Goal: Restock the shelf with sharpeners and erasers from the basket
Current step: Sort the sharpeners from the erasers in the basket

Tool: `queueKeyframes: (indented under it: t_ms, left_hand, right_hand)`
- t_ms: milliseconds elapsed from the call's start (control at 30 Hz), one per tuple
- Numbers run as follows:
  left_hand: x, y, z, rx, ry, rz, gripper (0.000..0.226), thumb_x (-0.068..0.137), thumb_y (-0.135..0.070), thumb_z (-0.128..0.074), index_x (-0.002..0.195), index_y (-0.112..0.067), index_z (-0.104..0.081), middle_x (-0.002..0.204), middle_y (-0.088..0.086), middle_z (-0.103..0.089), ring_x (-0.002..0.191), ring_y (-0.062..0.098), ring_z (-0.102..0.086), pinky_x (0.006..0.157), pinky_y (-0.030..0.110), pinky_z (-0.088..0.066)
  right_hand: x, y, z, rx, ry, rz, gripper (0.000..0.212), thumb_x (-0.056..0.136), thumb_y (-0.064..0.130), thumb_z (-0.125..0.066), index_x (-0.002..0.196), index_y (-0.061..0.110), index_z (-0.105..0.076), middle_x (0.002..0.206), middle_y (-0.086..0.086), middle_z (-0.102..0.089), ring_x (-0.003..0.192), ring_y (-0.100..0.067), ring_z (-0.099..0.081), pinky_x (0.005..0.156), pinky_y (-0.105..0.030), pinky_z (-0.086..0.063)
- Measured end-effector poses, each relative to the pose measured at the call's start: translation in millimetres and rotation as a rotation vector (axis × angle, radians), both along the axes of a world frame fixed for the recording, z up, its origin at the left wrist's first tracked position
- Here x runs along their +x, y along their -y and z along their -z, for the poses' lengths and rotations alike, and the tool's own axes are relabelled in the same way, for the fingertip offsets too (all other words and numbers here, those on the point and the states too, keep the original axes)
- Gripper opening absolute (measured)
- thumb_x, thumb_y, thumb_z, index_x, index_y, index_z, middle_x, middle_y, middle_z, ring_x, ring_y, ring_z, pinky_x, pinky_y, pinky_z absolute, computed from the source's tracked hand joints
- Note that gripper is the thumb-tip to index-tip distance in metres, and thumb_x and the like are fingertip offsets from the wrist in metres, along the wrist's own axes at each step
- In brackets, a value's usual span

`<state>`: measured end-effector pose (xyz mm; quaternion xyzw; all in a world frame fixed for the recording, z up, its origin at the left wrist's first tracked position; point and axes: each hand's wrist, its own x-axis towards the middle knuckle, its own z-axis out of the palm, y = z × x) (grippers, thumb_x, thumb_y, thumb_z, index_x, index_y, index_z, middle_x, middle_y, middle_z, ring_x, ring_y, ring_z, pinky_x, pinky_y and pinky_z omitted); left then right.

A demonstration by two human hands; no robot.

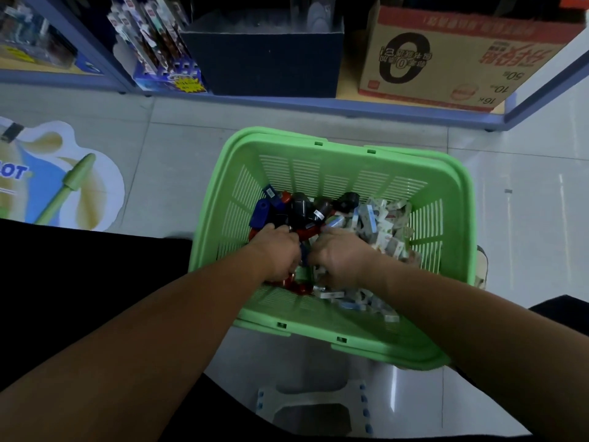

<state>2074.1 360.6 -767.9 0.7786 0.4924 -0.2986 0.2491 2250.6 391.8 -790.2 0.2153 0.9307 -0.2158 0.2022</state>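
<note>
The step in hand is the pick-up. Both hands are down inside the green basket (334,173), which sits on the floor in front of the shelf (318,105). No piece is lifted out yet, so I think this is the grabbing part of the job.

The left hand (277,253) is over the sharpeners (302,208), the dark, blue and red pieces heaped in the left half of the basket. Its fingers bend down into the heap and touch it. The fingertips are hidden, so I cannot tell if they hold a sharpener or only press on the heap.

The right hand (342,260) is just beside the left one, knuckles up, at the edge of the erasers (385,224), the small white packs heaped in the right half. Its fingers dip into the pile too and are hidden, so I cannot tell if it holds anything. A blue piece (303,255) shows in the small gap between the two hands.

The next move, I think, needs the fingers to close round a few pieces, lift them over the basket rim and carry them forward. The shelf is past the far side of the basket, well apart from the hands. A dark box (264,59) and a cardboard box (446,59) stand on it, so a right spot must be found. The pieces are small and could slip out on the way
</note>
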Motion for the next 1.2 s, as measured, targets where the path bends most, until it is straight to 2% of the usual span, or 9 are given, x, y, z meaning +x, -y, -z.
queueKeyframes:
  t_ms: [100, 267, 433, 600, 767, 867, 1033, 1133, 1200]
  left_hand:
    - [-19, -5, -7, -0.088, 0.068, -0.195, 0.015, 0.089, -0.012, -0.07, 0.098, -0.022, -0.074, 0.12, 0.0, -0.053, 0.103, 0.02, -0.055, 0.088, 0.037, -0.052]
    - [-39, -1, -16, -0.057, 0.021, -0.193, 0.028, 0.085, 0.001, -0.068, 0.107, -0.015, -0.07, 0.121, 0.004, -0.049, 0.1, 0.02, -0.055, 0.084, 0.033, -0.053]
    - [-42, 3, -9, -0.018, 0.004, -0.133, 0.038, 0.082, -0.011, -0.075, 0.117, -0.023, -0.07, 0.125, 0.002, -0.048, 0.109, 0.022, -0.051, 0.09, 0.043, -0.056]
    - [-33, 4, -2, 0.122, 0.012, -0.083, 0.035, 0.091, -0.029, -0.068, 0.126, -0.025, -0.066, 0.12, 0.0, -0.057, 0.109, 0.02, -0.052, 0.085, 0.035, -0.045]
    - [-12, 10, 15, 0.019, 0.041, -0.019, 0.036, 0.099, -0.04, -0.06, 0.132, -0.027, -0.063, 0.129, 0.0, -0.064, 0.122, 0.023, -0.053, 0.112, 0.047, -0.032]
    - [-13, 13, 24, 0.028, -0.006, 0.004, 0.04, 0.098, -0.035, -0.062, 0.138, -0.031, -0.059, 0.136, -0.002, -0.06, 0.124, 0.023, -0.05, 0.11, 0.047, -0.028]
    - [-14, 12, 31, 0.116, -0.005, 0.05, 0.051, 0.094, -0.021, -0.066, 0.142, -0.033, -0.054, 0.139, 0.0, -0.055, 0.128, 0.023, -0.046, 0.111, 0.045, -0.028]
    - [-17, 9, 30, 0.108, 0.063, 0.025, 0.032, 0.098, -0.037, -0.061, 0.128, -0.029, -0.065, 0.143, -0.002, -0.05, 0.124, 0.021, -0.047, 0.107, 0.042, -0.031]
    - [-19, 7, 31, 0.079, 0.098, -0.028, 0.038, 0.101, -0.048, -0.053, 0.133, -0.03, -0.064, 0.158, -0.005, -0.042, 0.127, 0.021, -0.048, 0.107, 0.042, -0.031]
  right_hand:
    - [-12, 5, 11, -0.108, 0.09, -0.025, 0.052, 0.092, 0.051, -0.068, 0.138, 0.029, -0.062, 0.135, 0.002, -0.062, 0.128, -0.023, -0.052, 0.117, -0.042, -0.031]
    - [-11, 4, 18, -0.118, 0.257, -0.142, 0.062, 0.1, 0.063, -0.043, 0.157, 0.04, -0.038, 0.157, -0.005, -0.032, 0.141, -0.029, -0.033, 0.12, -0.053, -0.027]
    - [-9, 3, 17, -0.07, 0.283, -0.17, 0.061, 0.101, 0.068, -0.032, 0.148, 0.036, -0.053, 0.157, -0.005, -0.034, 0.143, -0.03, -0.031, 0.118, -0.053, -0.027]
    - [-13, -1, 9, -0.113, 0.34, -0.135, 0.074, 0.099, 0.076, -0.025, 0.13, 0.027, -0.07, 0.144, -0.001, -0.043, 0.131, -0.023, -0.04, 0.112, -0.05, -0.021]
    - [-8, -2, 6, -0.152, 0.358, -0.127, 0.063, 0.098, 0.074, -0.031, 0.126, 0.033, -0.07, 0.127, 0.003, -0.039, 0.124, -0.019, -0.045, 0.112, -0.049, -0.021]
    - [-2, -2, 11, -0.16, 0.297, -0.155, 0.055, 0.099, 0.071, -0.032, 0.129, 0.04, -0.065, 0.142, 0.007, -0.05, 0.125, -0.017, -0.049, 0.112, -0.051, -0.025]
    - [1, -4, 11, -0.137, 0.26, -0.112, 0.058, 0.096, 0.072, -0.04, 0.14, 0.038, -0.059, 0.144, 0.008, -0.051, 0.121, -0.019, -0.041, 0.109, -0.047, -0.025]
    - [5, -9, 9, -0.161, 0.262, -0.092, 0.068, 0.089, 0.08, -0.045, 0.143, 0.04, -0.054, 0.141, 0.007, -0.049, 0.131, -0.023, -0.038, 0.118, -0.049, -0.017]
    - [8, -12, 8, -0.166, 0.283, -0.115, 0.074, 0.085, 0.087, -0.043, 0.139, 0.039, -0.059, 0.14, 0.008, -0.048, 0.135, -0.023, -0.035, 0.124, -0.053, -0.009]
